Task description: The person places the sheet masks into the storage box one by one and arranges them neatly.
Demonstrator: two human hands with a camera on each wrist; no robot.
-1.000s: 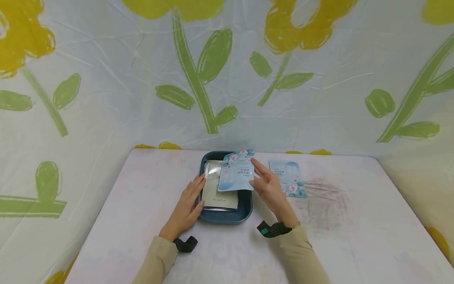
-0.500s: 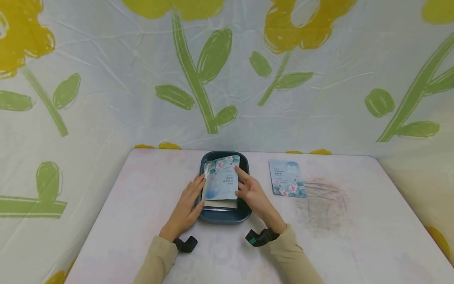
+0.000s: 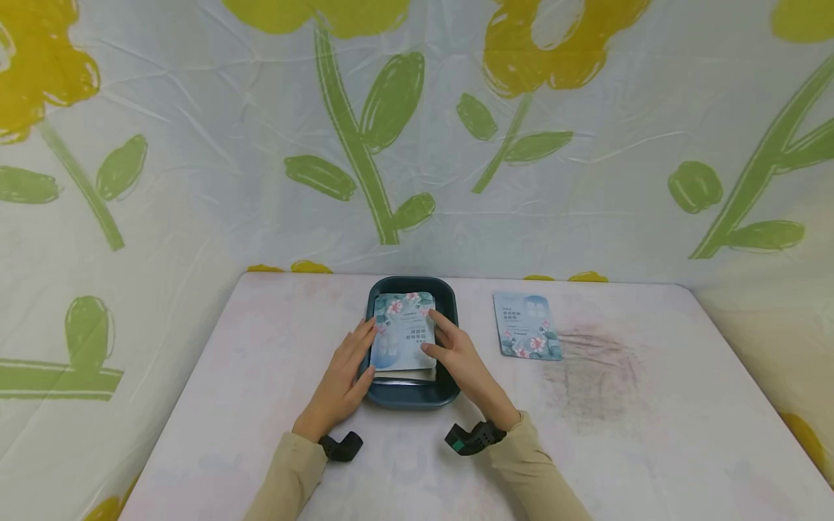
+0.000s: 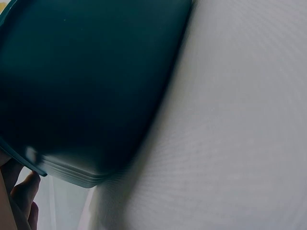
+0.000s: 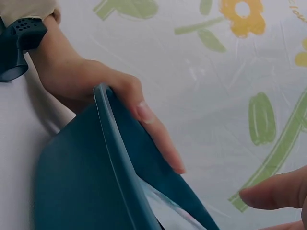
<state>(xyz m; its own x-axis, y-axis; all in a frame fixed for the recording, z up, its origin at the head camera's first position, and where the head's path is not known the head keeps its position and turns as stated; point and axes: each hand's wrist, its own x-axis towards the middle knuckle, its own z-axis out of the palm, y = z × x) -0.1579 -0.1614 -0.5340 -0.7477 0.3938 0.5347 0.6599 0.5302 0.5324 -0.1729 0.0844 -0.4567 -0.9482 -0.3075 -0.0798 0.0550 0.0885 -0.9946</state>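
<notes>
A dark blue-green tray (image 3: 412,399) stands on the table, holding a stack of flat packets. On top lies a light blue sheet mask packet (image 3: 404,340) printed with pink flowers. A cream packet (image 3: 405,375) shows beneath its near edge. My left hand (image 3: 342,373) rests along the tray's left rim with its fingers extended. My right hand (image 3: 459,358) hovers at the right edge of the blue packet, thumb and fingers spread apart. In the right wrist view its thumb (image 5: 276,194) appears above the tray, away from the packet. The left wrist view is mostly filled by the tray's outer wall (image 4: 91,86).
A second blue floral packet (image 3: 528,325) lies on the table right of the tray. Beside it, the white tabletop (image 3: 651,449) bears a brownish smudge (image 3: 596,376). A flower-printed sheet (image 3: 417,108) hangs behind the table and along its sides.
My right hand has carried the blue packet left, laid it flat on the cream one, squared it and loosened its fingers. The left hand has stayed at the rim.
</notes>
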